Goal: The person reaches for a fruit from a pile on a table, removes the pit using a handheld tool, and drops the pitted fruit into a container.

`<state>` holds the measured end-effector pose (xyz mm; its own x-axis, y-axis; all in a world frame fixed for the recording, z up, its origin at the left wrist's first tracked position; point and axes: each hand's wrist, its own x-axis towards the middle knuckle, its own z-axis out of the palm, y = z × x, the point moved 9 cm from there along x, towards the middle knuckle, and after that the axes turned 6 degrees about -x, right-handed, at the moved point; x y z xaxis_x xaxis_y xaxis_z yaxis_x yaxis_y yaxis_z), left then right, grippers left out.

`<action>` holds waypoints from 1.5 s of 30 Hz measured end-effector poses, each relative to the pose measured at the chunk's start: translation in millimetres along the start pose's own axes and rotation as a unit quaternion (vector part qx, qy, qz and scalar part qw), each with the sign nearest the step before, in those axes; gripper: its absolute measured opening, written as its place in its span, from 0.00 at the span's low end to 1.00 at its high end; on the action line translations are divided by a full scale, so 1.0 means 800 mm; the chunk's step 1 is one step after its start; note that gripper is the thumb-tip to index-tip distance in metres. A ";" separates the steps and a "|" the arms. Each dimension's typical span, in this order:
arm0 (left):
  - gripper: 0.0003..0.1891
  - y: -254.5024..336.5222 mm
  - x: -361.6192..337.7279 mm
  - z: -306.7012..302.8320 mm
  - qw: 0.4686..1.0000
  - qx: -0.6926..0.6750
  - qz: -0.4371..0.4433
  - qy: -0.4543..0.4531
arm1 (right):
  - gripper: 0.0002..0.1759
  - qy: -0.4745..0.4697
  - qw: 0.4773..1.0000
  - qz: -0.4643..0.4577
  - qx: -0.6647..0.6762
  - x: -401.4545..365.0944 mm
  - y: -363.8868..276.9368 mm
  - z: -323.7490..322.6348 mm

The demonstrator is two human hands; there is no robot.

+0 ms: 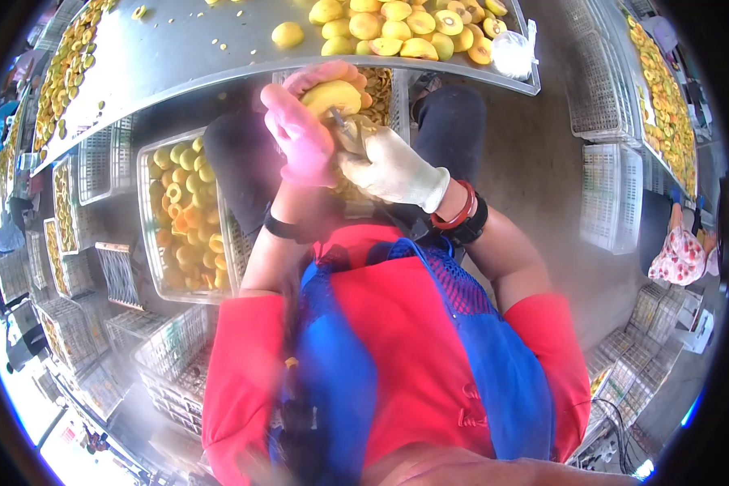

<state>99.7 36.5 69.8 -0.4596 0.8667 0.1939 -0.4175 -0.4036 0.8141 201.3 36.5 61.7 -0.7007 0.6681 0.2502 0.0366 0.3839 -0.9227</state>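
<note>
My left hand (301, 138), in a pink glove, is closed around a yellow peach (332, 98) in front of my knees. Its fingers wrap the far side of the fruit. My right hand (393, 168), in a white glove, grips a small dark metal tool (339, 120) whose tip meets the near side of the peach. Most of the tool is hidden by my fingers, so its exact kind cannot be made out. Beyond my hands, halved and whole peaches (397, 31) are heaped on the metal table (211, 44).
A crate (147, 235) of peach halves stands by my left leg. Below my hands, a container of fruit pieces (378, 89) sits under the table edge. A white bag (513, 53) lies at the table's corner. Stacked crates (611, 194) stand to the right, another crate (170, 348) lower left.
</note>
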 end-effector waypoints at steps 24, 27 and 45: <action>0.14 -0.001 0.000 0.036 0.917 0.238 0.042 -0.317 | 0.09 -0.225 0.836 0.393 0.309 -0.067 0.039 0.033; 0.29 0.015 0.028 -0.012 0.994 0.034 -0.080 -0.060 | 0.09 -0.190 0.859 0.402 0.253 -0.067 0.048 0.034; 0.38 0.099 -0.051 -0.700 0.652 0.556 -0.178 0.484 | 0.16 -0.015 0.875 0.482 0.043 -0.062 0.190 0.016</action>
<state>-354.0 -194.9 -180.1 -0.9926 0.0404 -0.1141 -0.0533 0.7004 0.7117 232.4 53.9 -94.7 -0.3932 0.6374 -0.6627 0.5680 -0.3983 -0.7202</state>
